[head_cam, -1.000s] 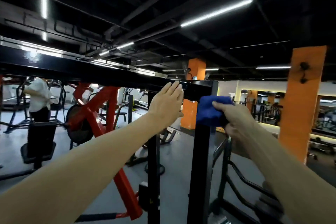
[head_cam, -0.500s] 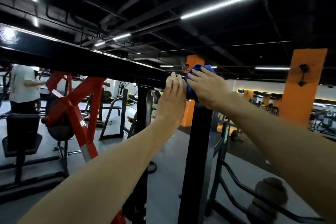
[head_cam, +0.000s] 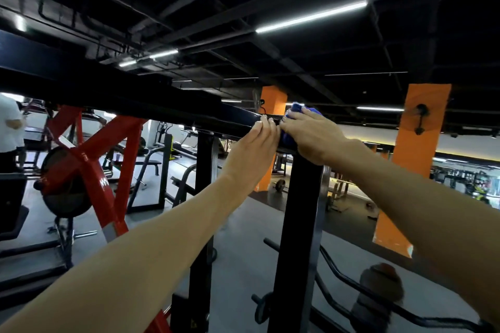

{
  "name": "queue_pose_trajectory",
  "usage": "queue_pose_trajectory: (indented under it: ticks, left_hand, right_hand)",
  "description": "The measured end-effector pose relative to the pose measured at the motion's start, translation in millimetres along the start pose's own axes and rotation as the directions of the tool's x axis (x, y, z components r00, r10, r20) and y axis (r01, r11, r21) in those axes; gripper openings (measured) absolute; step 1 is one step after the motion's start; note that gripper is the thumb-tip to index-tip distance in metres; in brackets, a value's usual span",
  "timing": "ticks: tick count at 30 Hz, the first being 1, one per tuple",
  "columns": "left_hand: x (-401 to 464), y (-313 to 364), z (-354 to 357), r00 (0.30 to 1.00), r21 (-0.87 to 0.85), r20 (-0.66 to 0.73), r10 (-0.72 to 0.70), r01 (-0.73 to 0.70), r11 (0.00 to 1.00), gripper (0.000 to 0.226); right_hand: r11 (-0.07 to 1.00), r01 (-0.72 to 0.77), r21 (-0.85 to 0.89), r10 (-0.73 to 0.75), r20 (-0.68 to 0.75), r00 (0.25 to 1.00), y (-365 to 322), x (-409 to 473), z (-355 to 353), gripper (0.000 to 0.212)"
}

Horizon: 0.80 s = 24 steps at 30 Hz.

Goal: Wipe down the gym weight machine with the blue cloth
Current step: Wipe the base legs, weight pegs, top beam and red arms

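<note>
The black weight machine has a long top beam (head_cam: 151, 105) running from the left edge to a corner, where a black upright post (head_cam: 297, 224) drops down. My right hand (head_cam: 311, 135) presses the blue cloth (head_cam: 297, 108) onto that top corner; only a bit of cloth shows past the fingers and under the palm. My left hand (head_cam: 257, 140) rests flat against the beam just left of the right hand, fingers together, holding nothing.
A second black upright (head_cam: 203, 197) stands left of the post. A red plate-loaded machine (head_cam: 89, 170) is at the left, with a person in a white shirt (head_cam: 10, 127) beyond it. Orange pillars (head_cam: 416, 149) rise at the right. Curved bars (head_cam: 351, 286) sit low right.
My right hand rose with the cloth from the upper part of the post up onto the top corner of the beam. My left hand stayed on the beam, now touching close to the right.
</note>
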<state>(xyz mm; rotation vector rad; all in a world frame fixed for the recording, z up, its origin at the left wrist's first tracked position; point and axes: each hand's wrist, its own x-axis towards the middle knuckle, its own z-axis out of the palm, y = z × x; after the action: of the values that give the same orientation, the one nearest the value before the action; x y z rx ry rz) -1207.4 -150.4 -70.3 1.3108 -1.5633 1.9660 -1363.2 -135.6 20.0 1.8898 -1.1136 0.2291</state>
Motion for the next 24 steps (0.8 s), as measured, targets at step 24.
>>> queue_pose_trajectory:
  ticks: [24]
  left_hand:
    - [-59.8,26.1,40.7,0.956,-0.601,0.288,0.051,0.139,0.787,0.084]
  right_hand:
    - [0.995,-0.082,-0.062,0.052,-0.383,0.922,-31.1,-72.1,17.8,0.045]
